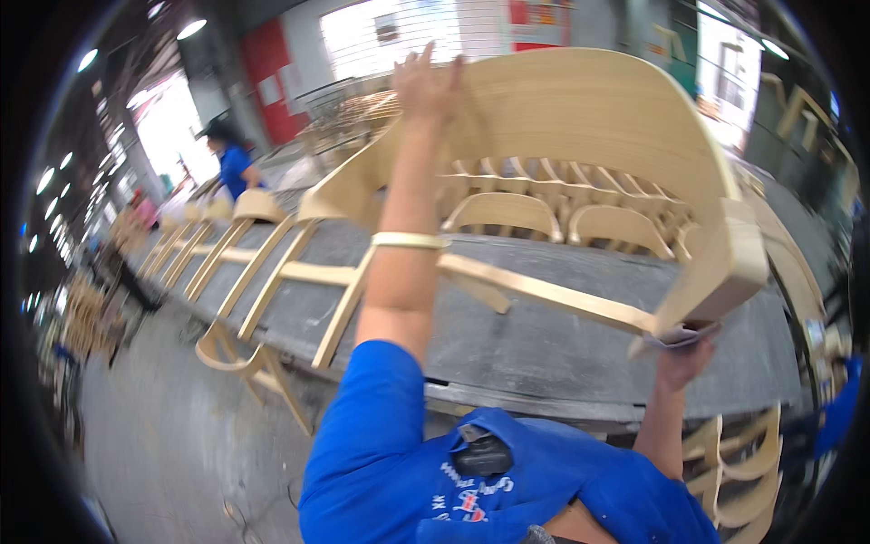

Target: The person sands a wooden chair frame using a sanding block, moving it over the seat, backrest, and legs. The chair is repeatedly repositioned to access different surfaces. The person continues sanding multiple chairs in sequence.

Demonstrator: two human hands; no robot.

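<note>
While the upper edge of the curved backrest (580, 100) is reached over by the left hand (426, 86), its lower right end (720, 263) is met from below by the right hand (686, 363). Left fingers are spread wide, nothing pinched; whether the palm is pressed on the wood cannot be told. A grey sheet (680, 338) is clasped in the right hand and held up against the wood end; fingertips are partly hidden by it.

Backrest is raised above the grey table (553, 363), directly ahead of the body, its long axis run left to right in a wide arch. From the right grip, the bulk of it is placed up and to the left; the squared end is just above, so the right hand is nearer to that end, with the left set well apart at the far upper part. A pale rail (553, 295) is slanted from near the left forearm down toward the sheet. The left arm is crossed in front of the arch.

More chair frames (272, 281) are lined up at left, more backrests (503, 213) are seen behind. A co-worker (237, 170) in blue is seen far left, well apart.
</note>
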